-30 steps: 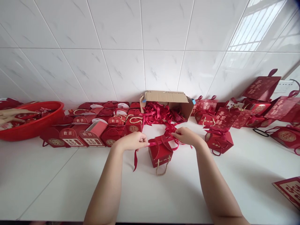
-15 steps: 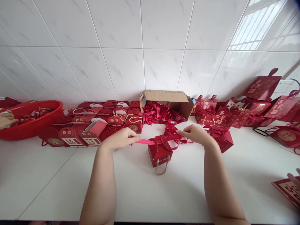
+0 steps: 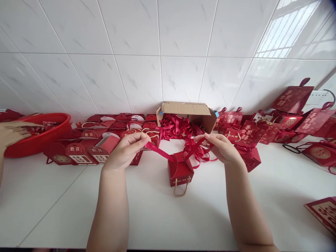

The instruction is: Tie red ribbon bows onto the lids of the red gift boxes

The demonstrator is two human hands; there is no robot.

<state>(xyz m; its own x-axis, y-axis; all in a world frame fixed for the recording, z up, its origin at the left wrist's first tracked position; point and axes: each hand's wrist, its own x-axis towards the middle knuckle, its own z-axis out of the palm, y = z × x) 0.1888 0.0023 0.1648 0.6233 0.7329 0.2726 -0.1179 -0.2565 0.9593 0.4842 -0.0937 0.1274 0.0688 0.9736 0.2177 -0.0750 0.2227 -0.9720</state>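
Note:
A small red gift box (image 3: pixel 181 171) with a twisted rope handle (image 3: pixel 180 194) on its near side stands on the white table. Through its top runs a red ribbon (image 3: pixel 161 152). My left hand (image 3: pixel 128 150) pinches one end of this ribbon, up and to the left of the box. The other end is pinched in my right hand (image 3: pixel 219 145), up and to the right. Both ends slope down to the box top in a V. Behind the box lies a loose heap of red ribbons (image 3: pixel 203 157), partly covered by my right hand.
An open cardboard box (image 3: pixel 186 107) full of red ribbons stands against the tiled wall. Rows of red gift boxes (image 3: pixel 81 150) fill the left, more (image 3: pixel 249 157) the right. Another person's hand (image 3: pixel 15 133) reaches into a red basin (image 3: pixel 56 129). A red card (image 3: pixel 322 211) lies at right.
Both ribbon ends are now raised and drawn apart above the box. My left hand has moved up and left. At left, the other person's hand reaches further into the basin; the hand at far right is gone.

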